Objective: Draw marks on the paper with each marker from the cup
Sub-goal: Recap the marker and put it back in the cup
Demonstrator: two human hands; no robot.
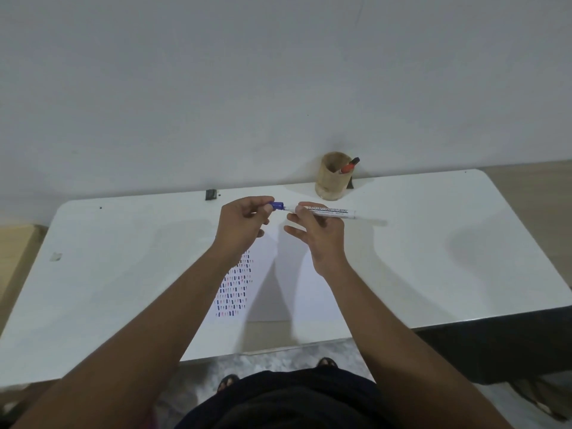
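Blue cap [277, 206] — white marker [332, 211] — red-and-blue dashes on paper [288, 274].

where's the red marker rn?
Head view: the red marker stands in the wooden cup at the table's far edge by the wall, beyond and right of both hands.

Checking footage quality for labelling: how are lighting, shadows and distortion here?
Head view: dim, even light; soft forearm shadows fall across the paper; wide-angle bowing curves the table edges; the marker label is too blurred to read; no glare.
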